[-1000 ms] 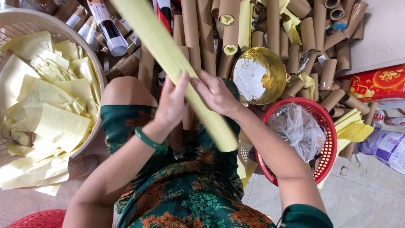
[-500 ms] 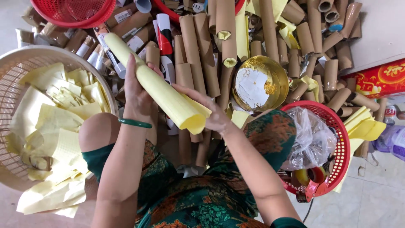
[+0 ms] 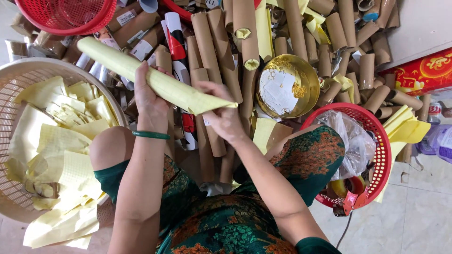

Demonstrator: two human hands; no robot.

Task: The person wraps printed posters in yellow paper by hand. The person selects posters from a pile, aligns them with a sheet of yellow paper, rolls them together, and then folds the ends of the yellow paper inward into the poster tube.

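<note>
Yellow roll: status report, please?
Left hand grips yellow roll mid-length. Right hand pinches its end. Cardboard tubes piled beneath.

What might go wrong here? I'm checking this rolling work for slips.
The yellow paper roll is gripped only mid-length by the left hand, with the right hand pinching its loose corner; it could unroll or tear. The far end hangs over the cardboard tubes and could snag there.

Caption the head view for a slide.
Both hands, left hand and right hand, grip a yellow paper-wrapped tube over brown cardboard tubes.
</note>
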